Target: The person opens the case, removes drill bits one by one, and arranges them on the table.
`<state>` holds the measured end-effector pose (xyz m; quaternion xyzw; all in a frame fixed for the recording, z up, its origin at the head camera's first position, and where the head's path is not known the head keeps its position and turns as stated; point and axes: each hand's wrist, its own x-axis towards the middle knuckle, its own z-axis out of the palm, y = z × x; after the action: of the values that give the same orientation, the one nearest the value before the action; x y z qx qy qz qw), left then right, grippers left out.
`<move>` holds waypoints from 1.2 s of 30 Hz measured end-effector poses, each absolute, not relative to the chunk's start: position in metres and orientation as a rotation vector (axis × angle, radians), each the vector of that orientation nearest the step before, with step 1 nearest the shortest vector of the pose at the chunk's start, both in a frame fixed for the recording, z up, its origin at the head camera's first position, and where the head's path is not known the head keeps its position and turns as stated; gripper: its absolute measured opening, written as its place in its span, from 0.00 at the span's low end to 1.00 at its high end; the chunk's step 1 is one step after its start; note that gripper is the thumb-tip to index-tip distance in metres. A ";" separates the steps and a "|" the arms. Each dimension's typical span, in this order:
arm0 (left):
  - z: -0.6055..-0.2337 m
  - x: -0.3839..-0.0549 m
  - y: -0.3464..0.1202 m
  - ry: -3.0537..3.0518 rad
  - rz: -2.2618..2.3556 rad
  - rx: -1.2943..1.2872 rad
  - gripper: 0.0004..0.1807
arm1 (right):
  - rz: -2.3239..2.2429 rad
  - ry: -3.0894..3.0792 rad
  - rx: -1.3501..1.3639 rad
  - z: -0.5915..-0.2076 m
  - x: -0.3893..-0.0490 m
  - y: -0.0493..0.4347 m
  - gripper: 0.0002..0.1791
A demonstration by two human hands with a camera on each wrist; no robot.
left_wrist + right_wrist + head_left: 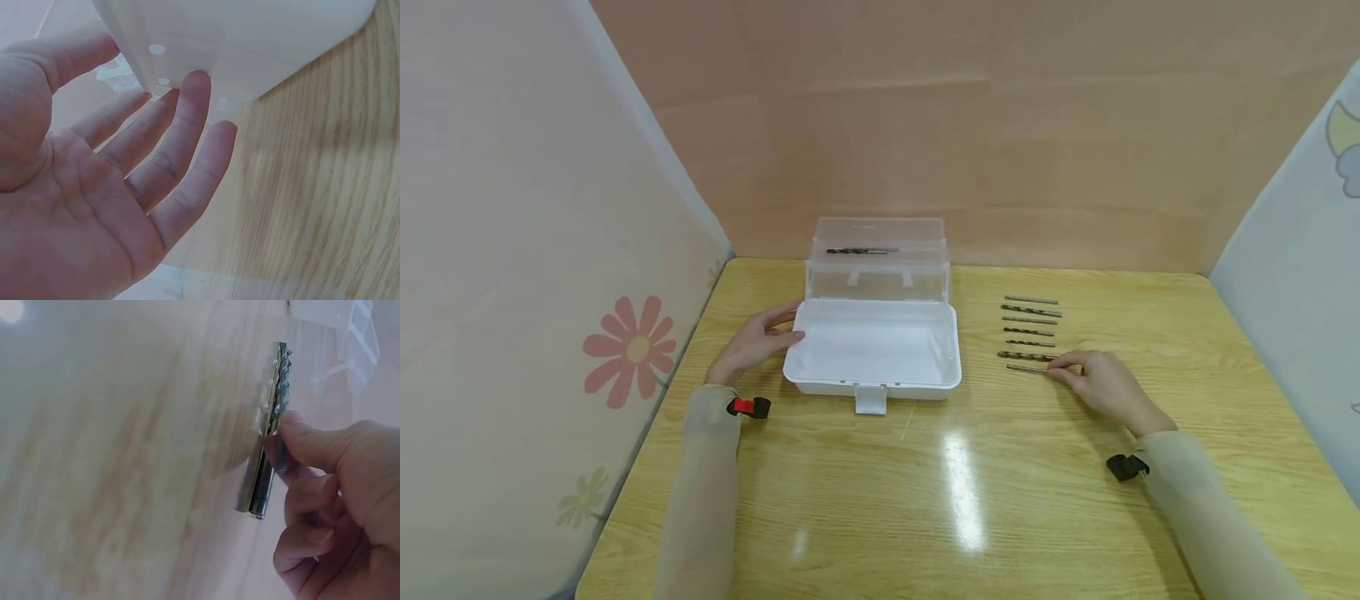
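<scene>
A white plastic storage box (872, 390) stands with its clear lid (876, 283) tipped back. At its left wall is my left hand (758, 342), the thumb over the rim and fingertips against the outer side; the left wrist view shows these fingers (194, 100) slightly bent. My right hand (1101, 385) pinches a metal drill bit (1027, 368) by its right end, between thumb and forefinger. Close beside it lies a thicker spiral drill bit (1022, 356), right at the fingertips. In the right wrist view the drill bits (262, 481) overlap, and I cannot tell whether both are held.
Several more drill bits (1028, 321) lie in a row on the wood-grain table (1045, 517), right of the box. Other drill bits (859, 251) show through the lid. A front latch (871, 400) hangs down. A peach backdrop (985, 133) and printed side curtains (550, 250) surround the table.
</scene>
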<state>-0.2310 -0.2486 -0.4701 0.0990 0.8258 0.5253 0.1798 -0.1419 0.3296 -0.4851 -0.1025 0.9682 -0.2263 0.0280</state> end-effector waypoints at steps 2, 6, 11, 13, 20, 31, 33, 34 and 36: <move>-0.470 -0.231 -0.248 2.336 1.482 0.280 0.41 | -0.649 3.016 -0.362 -0.487 -0.143 0.330 0.11; -0.469 -0.231 -0.248 2.339 1.480 0.273 0.41 | -0.601 3.051 -0.432 -0.489 -0.145 0.329 0.09; -0.469 -0.230 -0.247 2.337 1.484 0.255 0.40 | -0.589 3.078 -0.457 -0.488 -0.146 0.328 0.08; -0.469 -0.230 -0.246 2.340 1.483 0.263 0.40 | -0.586 3.081 -0.456 -0.488 -0.146 0.327 0.08; -0.468 -0.229 -0.247 2.331 1.493 0.273 0.41 | -0.586 3.062 -0.429 -0.488 -0.147 0.326 0.09; -0.470 -0.232 -0.249 2.316 1.507 0.269 0.41 | -0.583 3.078 -0.428 -0.486 -0.148 0.325 0.09; -0.470 -0.232 -0.248 2.316 1.507 0.272 0.41 | -0.582 3.083 -0.427 -0.486 -0.148 0.324 0.09; -0.471 -0.232 -0.248 2.318 1.504 0.270 0.41 | -0.583 3.084 -0.427 -0.486 -0.148 0.324 0.09; -0.471 -0.232 -0.248 2.320 1.498 0.267 0.41 | -0.582 3.087 -0.430 -0.486 -0.148 0.324 0.09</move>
<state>-0.2323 -0.2481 -0.4711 0.0946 0.8221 0.5309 0.1827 -0.1485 0.3242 -0.4863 -0.1357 0.9735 -0.1834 -0.0146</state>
